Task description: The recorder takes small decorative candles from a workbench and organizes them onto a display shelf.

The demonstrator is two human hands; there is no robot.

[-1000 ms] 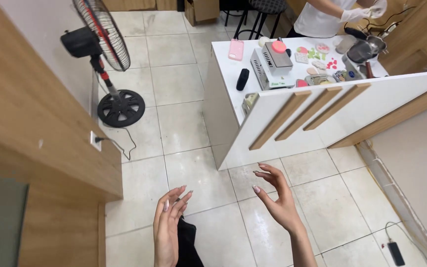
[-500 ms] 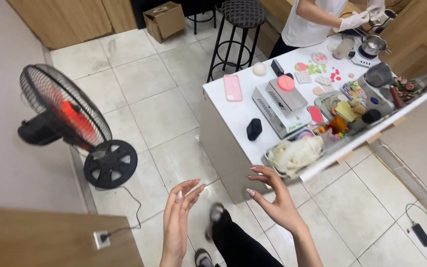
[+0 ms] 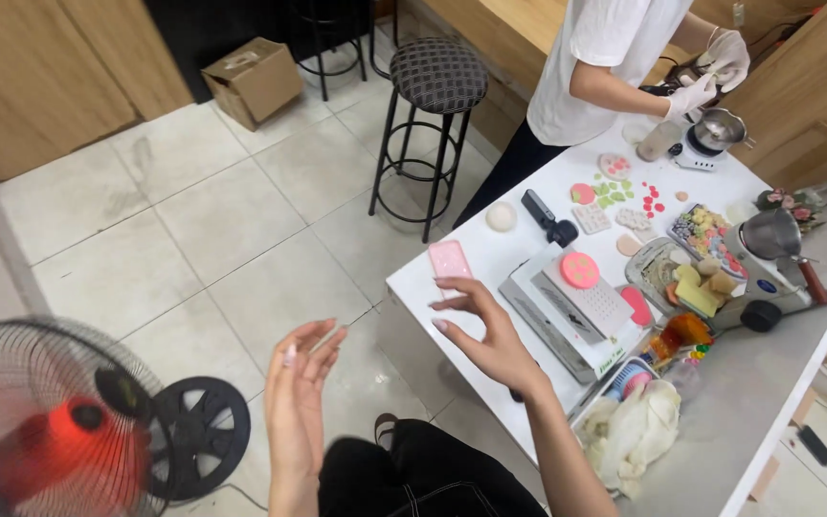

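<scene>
My left hand [image 3: 297,394] is raised in front of me, fingers apart, holding nothing, above the tiled floor. My right hand [image 3: 483,325] is also empty with fingers spread, hovering over the near corner of the white counter [image 3: 528,239]. Nearest to it lie a pink phone-like slab [image 3: 451,259] and a grey scale [image 3: 581,297] with a pink disc [image 3: 579,271] on it. A small dark device [image 3: 547,218] and a pale dough ball [image 3: 501,216] sit further along the counter.
Another person in a white shirt [image 3: 614,57] with gloves works at a metal pot [image 3: 715,132] at the far end. A black stool [image 3: 431,115], a cardboard box [image 3: 253,80] and a standing fan [image 3: 59,421] stand on the floor. Trays, moulds and a cloth [image 3: 634,431] crowd the counter.
My view has swung and closed in on the counter, which now looks larger and nearer. Both hands stay raised and empty; the right hand now hovers over the counter corner.
</scene>
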